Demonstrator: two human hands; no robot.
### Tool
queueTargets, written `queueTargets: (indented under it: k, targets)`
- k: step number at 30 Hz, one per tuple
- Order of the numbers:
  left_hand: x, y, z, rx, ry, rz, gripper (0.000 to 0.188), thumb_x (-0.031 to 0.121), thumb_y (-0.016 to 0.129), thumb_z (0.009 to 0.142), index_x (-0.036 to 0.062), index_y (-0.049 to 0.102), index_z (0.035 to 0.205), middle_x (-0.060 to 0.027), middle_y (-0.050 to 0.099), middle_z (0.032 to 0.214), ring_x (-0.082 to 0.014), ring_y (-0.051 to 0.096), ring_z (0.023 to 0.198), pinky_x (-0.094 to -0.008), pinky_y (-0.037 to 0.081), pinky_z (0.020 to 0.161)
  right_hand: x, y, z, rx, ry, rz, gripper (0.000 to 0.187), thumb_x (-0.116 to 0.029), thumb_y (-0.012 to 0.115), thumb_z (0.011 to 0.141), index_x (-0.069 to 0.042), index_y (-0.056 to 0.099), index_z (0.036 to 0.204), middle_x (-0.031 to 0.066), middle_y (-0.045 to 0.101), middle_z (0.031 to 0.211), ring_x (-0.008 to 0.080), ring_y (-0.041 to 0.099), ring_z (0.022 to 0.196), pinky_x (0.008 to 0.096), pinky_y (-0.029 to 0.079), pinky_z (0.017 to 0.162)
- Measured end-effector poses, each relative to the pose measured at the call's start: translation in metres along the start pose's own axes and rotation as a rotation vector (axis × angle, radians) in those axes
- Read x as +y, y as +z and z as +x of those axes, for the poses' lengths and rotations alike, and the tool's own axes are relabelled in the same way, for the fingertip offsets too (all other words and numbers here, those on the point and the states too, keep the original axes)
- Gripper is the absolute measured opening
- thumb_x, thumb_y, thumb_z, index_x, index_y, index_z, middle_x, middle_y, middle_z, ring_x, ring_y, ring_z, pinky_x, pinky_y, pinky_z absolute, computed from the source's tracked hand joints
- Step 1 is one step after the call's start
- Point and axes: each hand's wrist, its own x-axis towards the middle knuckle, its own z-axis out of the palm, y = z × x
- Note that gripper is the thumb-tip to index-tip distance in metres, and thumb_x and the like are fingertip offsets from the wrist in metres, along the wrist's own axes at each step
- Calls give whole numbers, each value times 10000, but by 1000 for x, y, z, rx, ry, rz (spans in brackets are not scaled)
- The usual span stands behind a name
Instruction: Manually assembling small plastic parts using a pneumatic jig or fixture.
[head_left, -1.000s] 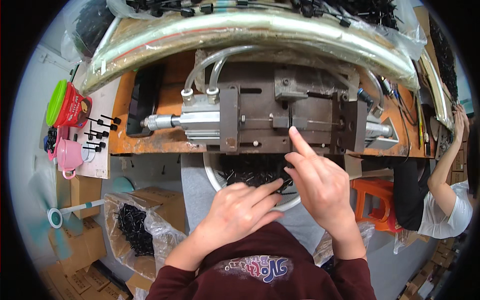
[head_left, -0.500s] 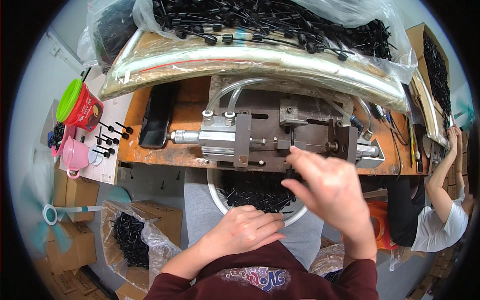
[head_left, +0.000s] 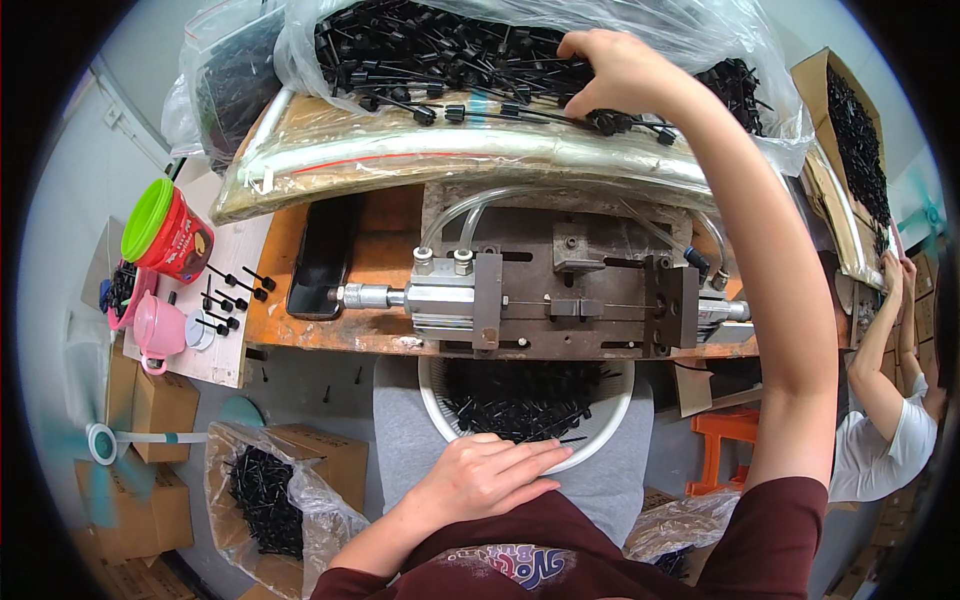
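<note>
The right hand is reaching past the metal press on the desk into the clear bag of black pins lying behind it, fingers curled over the tangled heap, though whether any pin is actually pinched is hidden. The left hand is resting flat, loose and holding nothing, on the near rim of the white bowl of pins in front of the press. Because the pins are lying interlocked, a careless pull could be dragging a whole clump out over the press, and the outstretched forearm could be snagging the clear hoses on top of it.
</note>
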Motion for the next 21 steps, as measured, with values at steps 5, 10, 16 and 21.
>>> queueTargets:
  k: [5, 10, 16, 21]
  targets:
    - [-4, 2, -4, 26, 20, -16, 391, 267, 747, 826, 93, 693, 1172, -16, 730, 994, -108, 627, 618, -235, 475, 566, 14, -2, 7, -235, 98, -50, 438, -170, 773, 606, -42, 687, 1016, 172, 617, 1108, 317, 594, 1057, 396, 480, 885]
    - [-6, -1, -12, 7, -31, -18, 415, 248, 805, 764, 93, 714, 1138, -21, 742, 995, -117, 668, 650, -239, 511, 567, 7, -24, -18, -175, 69, 3, 357, -186, 787, 714, -13, 691, 1011, 120, 608, 1149, 302, 587, 1041, 391, 474, 914]
    - [-4, 1, -7, -18, -17, -29, 486, 291, 792, 776, 94, 682, 1206, -15, 735, 976, -114, 650, 641, -239, 503, 572, 26, -29, -39, 139, -162, -180, 302, -241, 761, 814, -15, 703, 1007, 80, 602, 1144, 277, 577, 1010, 376, 467, 938]
    - [-4, 4, -5, 8, 9, -39, 544, 337, 756, 816, 102, 630, 1290, -2, 719, 984, -108, 606, 617, -242, 477, 576, 34, -42, -36, 76, 268, 111, 337, -314, 756, 828, -81, 685, 1060, 52, 625, 741, 133, 596, 684, 280, 469, 634]
